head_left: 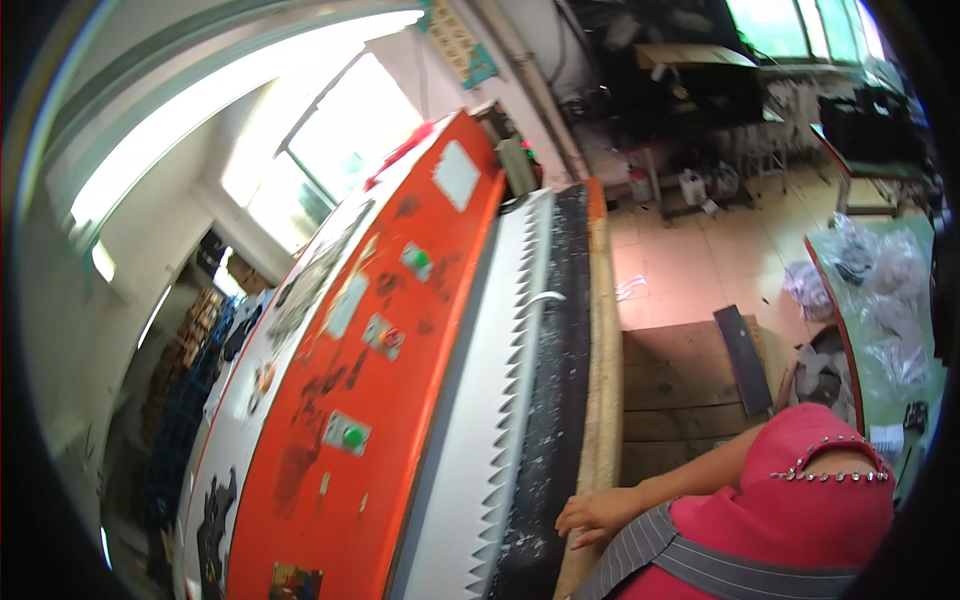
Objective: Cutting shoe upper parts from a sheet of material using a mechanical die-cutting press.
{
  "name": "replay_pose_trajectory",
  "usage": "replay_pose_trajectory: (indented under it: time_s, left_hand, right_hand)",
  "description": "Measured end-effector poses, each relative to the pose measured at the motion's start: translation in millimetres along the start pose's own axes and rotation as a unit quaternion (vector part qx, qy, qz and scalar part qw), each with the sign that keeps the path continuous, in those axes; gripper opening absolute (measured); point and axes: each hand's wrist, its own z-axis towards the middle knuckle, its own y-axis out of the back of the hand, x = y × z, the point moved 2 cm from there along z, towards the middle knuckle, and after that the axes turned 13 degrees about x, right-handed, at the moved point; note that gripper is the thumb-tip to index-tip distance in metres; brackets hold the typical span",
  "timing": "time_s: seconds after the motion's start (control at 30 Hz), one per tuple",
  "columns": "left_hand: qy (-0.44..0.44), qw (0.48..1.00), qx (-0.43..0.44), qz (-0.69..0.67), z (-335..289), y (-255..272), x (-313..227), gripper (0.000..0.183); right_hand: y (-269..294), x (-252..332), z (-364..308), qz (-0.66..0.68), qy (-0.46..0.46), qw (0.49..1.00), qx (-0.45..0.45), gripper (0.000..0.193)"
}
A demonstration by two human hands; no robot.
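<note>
My right hand [593, 516] rests at the wooden front edge [601, 400] of a long machine, its fingers slightly apart and nothing visible in them. The bare forearm runs to a pink sleeve. A dark striped strap [640, 545] lies across the clothing below. Beyond the edge is a black bed [550, 440] flecked with white bits. A pale metal strip with a row of pointed teeth [508, 400] runs alongside it. One thin white curved piece [546, 296] lies across the strip and bed. My left hand is out of view.
The machine's orange front panel [400, 300] carries green buttons [352, 437] and a red one [390, 338]. A wooden platform [680, 380] with a dark flat bar [742, 360] lies right. Plastic bags [890, 290] cover a green table [930, 380]. A window and stacked goods stand left.
</note>
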Motion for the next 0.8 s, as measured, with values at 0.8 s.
replay_pose_trajectory:
  time_s: [0.8]
  left_hand:
    - [-0.149,0.385,0.864,-0.287,-558,-507,-360,0.021]
  right_hand:
    - [302,-72,-354,0.327,-0.271,0.766,-0.483,0.02]
